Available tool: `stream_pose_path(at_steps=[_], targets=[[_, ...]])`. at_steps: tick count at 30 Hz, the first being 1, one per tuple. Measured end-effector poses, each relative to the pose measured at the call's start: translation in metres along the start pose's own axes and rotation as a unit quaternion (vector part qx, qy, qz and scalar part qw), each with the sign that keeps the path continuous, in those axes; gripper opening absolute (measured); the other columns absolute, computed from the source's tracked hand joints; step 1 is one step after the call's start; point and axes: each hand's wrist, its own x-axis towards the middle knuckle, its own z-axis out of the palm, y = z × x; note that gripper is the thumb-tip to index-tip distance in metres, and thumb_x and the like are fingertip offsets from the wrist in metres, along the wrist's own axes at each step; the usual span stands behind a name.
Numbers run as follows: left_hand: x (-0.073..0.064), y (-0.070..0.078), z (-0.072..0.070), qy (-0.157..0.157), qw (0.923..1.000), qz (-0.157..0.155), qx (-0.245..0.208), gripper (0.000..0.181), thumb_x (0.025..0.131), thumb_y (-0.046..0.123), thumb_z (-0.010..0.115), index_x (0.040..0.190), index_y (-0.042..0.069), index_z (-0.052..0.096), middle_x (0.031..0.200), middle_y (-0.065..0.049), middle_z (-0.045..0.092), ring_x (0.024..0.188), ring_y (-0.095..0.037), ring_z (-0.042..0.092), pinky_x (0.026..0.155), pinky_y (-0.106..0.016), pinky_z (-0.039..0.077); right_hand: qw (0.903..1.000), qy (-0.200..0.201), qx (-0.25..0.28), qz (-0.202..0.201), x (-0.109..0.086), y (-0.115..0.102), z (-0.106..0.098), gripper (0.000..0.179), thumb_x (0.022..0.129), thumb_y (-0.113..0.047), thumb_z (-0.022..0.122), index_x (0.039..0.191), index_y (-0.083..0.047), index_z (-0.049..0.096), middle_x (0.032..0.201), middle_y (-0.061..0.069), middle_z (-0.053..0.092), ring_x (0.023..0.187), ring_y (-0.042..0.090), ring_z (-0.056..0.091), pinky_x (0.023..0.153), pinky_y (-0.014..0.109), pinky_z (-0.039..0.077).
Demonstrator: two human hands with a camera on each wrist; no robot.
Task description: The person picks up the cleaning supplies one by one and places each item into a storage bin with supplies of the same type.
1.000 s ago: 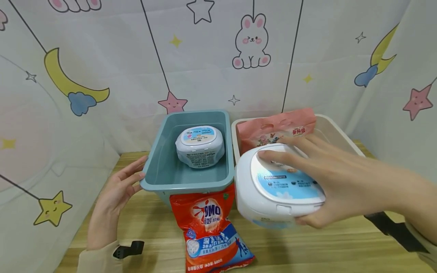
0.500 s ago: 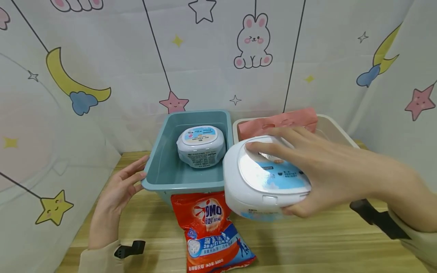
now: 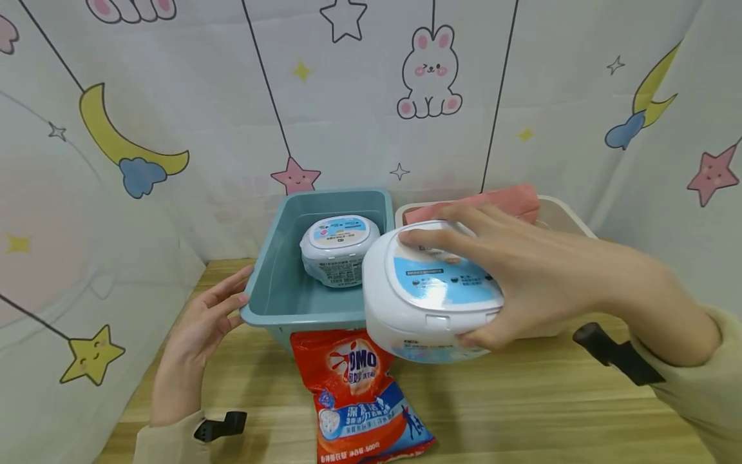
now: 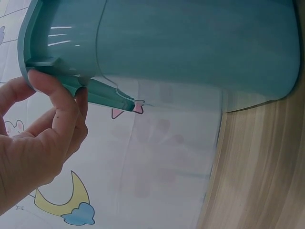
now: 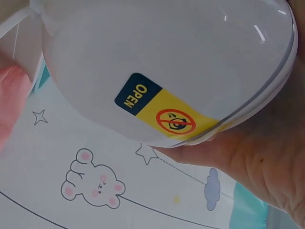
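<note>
My right hand grips a white plastic tub with a blue-printed lid, fingers spread across the top and thumb at the near edge. The tub is off the table, over the near right corner of a teal bin. An OPEN sticker shows on its side in the right wrist view. Inside the teal bin sits a similar white tub, partly hidden by the held one. My left hand holds the bin's left rim; the left wrist view shows curled fingers at that edge.
A red OMO detergent bag lies on the wooden table before the teal bin. To the right stands a cream bin with a pink package in it, partly hidden by my right hand. A patterned curtain hangs behind.
My right hand has carried the white tub leftward and slightly up, from in front of the cream bin to the teal bin's near right corner. My left hand stays on the rim.
</note>
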Motion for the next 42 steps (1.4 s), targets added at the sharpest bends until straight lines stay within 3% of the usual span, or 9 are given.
stream_pose_path(at_steps=[5,14,25,36,42], targets=[[-0.001,0.0,0.001,0.005,1.0,-0.006,0.003,0.056,0.098,0.004,0.051,0.15,0.006,0.031,0.12,0.009,0.057,0.101,-0.007,0.066,0.08,-0.024,0.056,0.9999,-0.009,0.005,0.003,0.006,0.001,0.0,0.1,0.066,-0.06,0.078,0.146,-0.053,0.018,0.154,-0.011,0.023,0.13,0.012,0.033,0.096,0.041,0.045],[0.0,0.001,0.001,0.008,0.9999,-0.008,-0.006,0.054,0.097,0.003,0.051,0.149,0.009,0.035,0.12,0.008,0.058,0.1,-0.007,0.066,0.081,-0.023,0.056,0.9998,0.008,0.0,-0.016,0.019,0.004,0.0,0.097,0.066,-0.059,0.077,0.147,-0.048,0.024,0.151,-0.005,0.03,0.131,0.022,0.034,0.096,0.045,0.047],[-0.001,-0.001,-0.004,0.004,1.0,-0.002,0.001,0.054,0.098,0.003,0.05,0.149,0.009,0.035,0.12,0.008,0.057,0.101,-0.007,0.065,0.081,-0.024,0.056,0.9998,-0.005,0.0,-0.019,0.041,0.006,-0.003,0.094,0.067,-0.06,0.075,0.146,-0.046,0.025,0.146,-0.003,0.032,0.123,0.018,0.037,0.091,0.036,0.046],[0.0,0.0,-0.001,0.006,0.9999,-0.012,-0.001,0.056,0.098,0.005,0.051,0.15,0.007,0.031,0.122,0.007,0.055,0.103,-0.007,0.064,0.082,-0.024,0.055,0.9997,-0.014,-0.012,-0.016,0.059,0.009,-0.004,0.092,0.068,-0.059,0.073,0.146,-0.045,0.025,0.144,0.001,0.034,0.119,0.021,0.039,0.088,0.039,0.046],[0.0,0.002,0.0,0.011,0.9998,-0.018,-0.001,0.057,0.097,0.005,0.052,0.15,0.006,0.031,0.122,0.007,0.054,0.103,-0.007,0.064,0.082,-0.024,0.055,0.9996,-0.029,0.0,0.0,0.069,0.009,-0.005,0.092,0.069,-0.06,0.074,0.145,-0.047,0.024,0.148,0.001,0.029,0.125,0.022,0.034,0.092,0.045,0.048]])
